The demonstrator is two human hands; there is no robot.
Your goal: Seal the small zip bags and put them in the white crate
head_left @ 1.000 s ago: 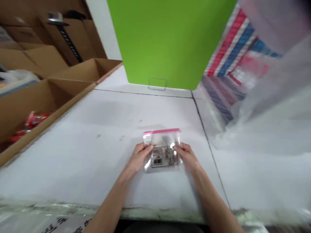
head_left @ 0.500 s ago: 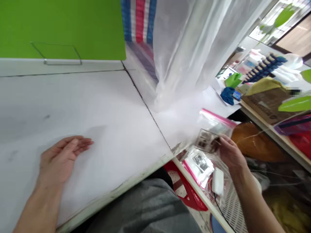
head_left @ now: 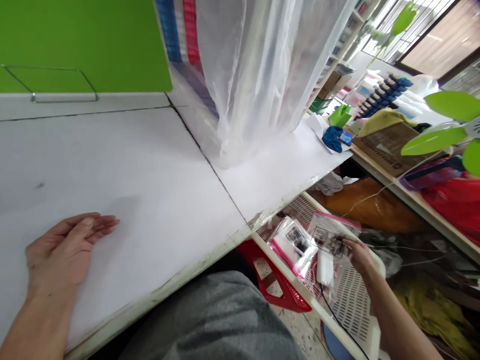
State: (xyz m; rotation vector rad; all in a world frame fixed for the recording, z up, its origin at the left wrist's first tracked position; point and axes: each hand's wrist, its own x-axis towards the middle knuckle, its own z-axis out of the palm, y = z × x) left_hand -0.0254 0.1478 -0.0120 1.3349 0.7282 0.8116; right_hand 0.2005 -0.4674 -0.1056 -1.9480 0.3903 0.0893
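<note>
A clear zip bag with a pink seal point(head_left: 330, 234) is gripped at one end by the right hand point(head_left: 358, 254) and held over a white perforated basket point(head_left: 354, 300), beside stacked pink-edged bags point(head_left: 294, 245) and a white corded device point(head_left: 325, 267); whether these are touched cannot be told. The left hand point(head_left: 69, 247), loosely open with fingers relaxed, is held at the white tabletop point(head_left: 157, 190).

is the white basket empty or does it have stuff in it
Not empty: the white basket holds pink-edged plastic bags and a white block with a black cord. The right hand holds another bag.
</note>
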